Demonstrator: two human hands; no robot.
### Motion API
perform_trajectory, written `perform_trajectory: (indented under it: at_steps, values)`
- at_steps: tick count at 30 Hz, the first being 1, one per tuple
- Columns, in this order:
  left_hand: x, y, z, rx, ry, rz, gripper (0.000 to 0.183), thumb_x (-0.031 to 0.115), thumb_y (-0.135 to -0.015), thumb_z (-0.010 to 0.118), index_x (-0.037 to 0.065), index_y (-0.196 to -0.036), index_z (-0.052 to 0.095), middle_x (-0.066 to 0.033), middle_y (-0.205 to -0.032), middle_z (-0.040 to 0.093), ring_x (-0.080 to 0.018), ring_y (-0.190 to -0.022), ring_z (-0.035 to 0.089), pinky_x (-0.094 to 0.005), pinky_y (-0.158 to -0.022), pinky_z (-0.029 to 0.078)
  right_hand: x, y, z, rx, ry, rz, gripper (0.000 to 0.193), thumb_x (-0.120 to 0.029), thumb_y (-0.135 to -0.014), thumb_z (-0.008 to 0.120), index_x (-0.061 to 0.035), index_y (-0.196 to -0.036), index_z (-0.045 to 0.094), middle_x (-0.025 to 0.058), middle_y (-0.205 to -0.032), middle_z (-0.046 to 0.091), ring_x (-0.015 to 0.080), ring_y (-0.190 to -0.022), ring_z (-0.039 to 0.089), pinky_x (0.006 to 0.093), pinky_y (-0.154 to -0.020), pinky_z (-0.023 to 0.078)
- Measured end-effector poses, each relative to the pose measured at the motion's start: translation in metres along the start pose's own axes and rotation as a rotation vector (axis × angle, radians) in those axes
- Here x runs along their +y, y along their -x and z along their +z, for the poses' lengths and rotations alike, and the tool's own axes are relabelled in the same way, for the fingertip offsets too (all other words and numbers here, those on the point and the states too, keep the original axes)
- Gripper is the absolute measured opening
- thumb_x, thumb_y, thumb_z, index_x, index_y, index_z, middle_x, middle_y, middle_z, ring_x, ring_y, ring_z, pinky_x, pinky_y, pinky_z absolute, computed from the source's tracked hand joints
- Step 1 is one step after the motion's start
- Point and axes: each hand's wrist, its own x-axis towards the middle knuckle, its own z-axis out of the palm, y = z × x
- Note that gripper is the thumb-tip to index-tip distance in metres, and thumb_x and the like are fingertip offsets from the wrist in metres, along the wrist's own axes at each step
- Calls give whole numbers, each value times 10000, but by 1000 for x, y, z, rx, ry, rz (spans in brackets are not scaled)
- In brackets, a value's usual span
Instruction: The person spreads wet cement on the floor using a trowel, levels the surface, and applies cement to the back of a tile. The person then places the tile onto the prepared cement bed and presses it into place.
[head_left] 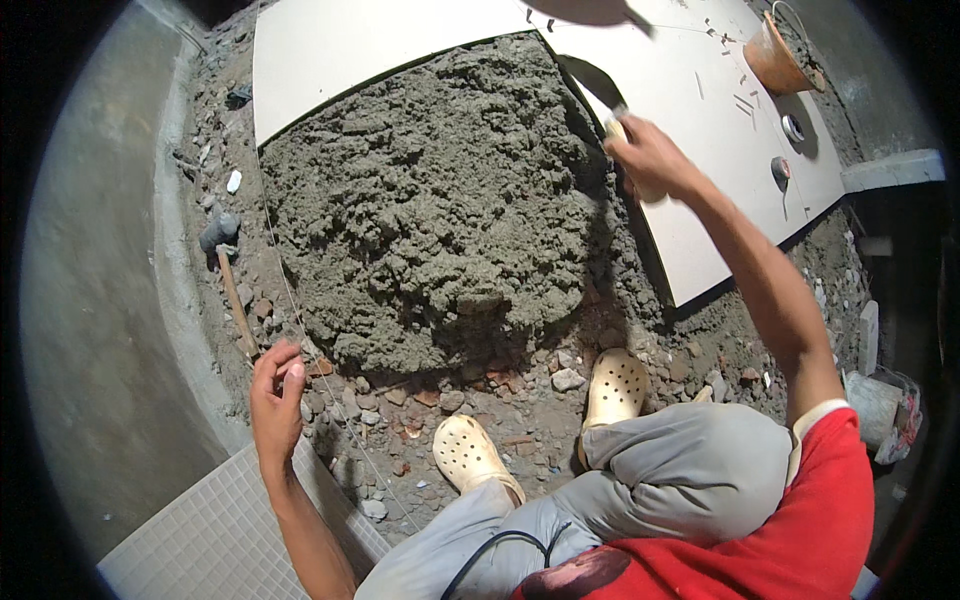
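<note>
My right hand [650, 160] is raised over the right side of a heap of grey mortar [440, 200] and grips the pale handle of a trowel [592, 82], whose dark blade points up and left onto the mortar's edge. My left hand [275, 400] rests low at the left on the rubble beside a thin taut string [300, 300], fingers curled near it; whether it pinches the string I cannot tell. I squat in pale clogs [615, 385] just below the mortar.
Large white tiles [720, 160] lie behind and right of the mortar. A hammer with a wooden handle [235, 300] lies at the left by a concrete wall. An orange bucket [775, 55] stands at top right. A small-gridded white tile [210, 530] lies bottom left. Broken brick rubble covers the ground.
</note>
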Motion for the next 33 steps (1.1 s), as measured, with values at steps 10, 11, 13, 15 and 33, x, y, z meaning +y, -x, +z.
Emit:
perform_trajectory:
  at_steps: [10,11,13,15,33]
  values:
    - [-3,17,-8,24,-29,-124,318,249,-1018,639,30,-1244,684,-172,-1421,558,-267,-1279,569,-390,-1085,448,-41,-163,-40,30,824,-381,96,-110,-927,537,-24,-885,545,152,-744,619,290,-705,637,477,-640,514]
    - [-3,18,-9,25,-52,-92,316,246,-1017,638,28,-1241,684,-174,-1421,559,-266,-1281,567,-389,-1086,446,-46,-169,-42,20,920,-422,85,-100,-920,541,-20,-891,550,158,-758,629,306,-712,647,485,-643,514]
    - [-4,20,-12,25,-84,-95,312,239,-1016,636,24,-1237,684,-179,-1421,561,-265,-1285,564,-387,-1089,441,-51,-174,-46,23,1098,-493,71,-75,-910,543,-5,-901,550,165,-768,640,328,-719,660,507,-664,524]
    - [-4,22,-14,24,-63,-104,310,229,-1012,637,21,-1238,682,-178,-1421,561,-264,-1284,565,-386,-1088,442,-53,-174,-54,3,998,-496,84,-80,-919,549,-2,-893,534,148,-734,624,284,-648,642,476,-578,540]
    - [-32,21,-29,10,-107,-72,356,284,-1012,627,47,-1274,664,-187,-1468,521,-273,-1231,609,-415,-1066,479,-99,-218,-82,-243,589,41,70,-116,-848,631,-95,-785,651,17,-638,549,171,-505,525,314,-418,430]
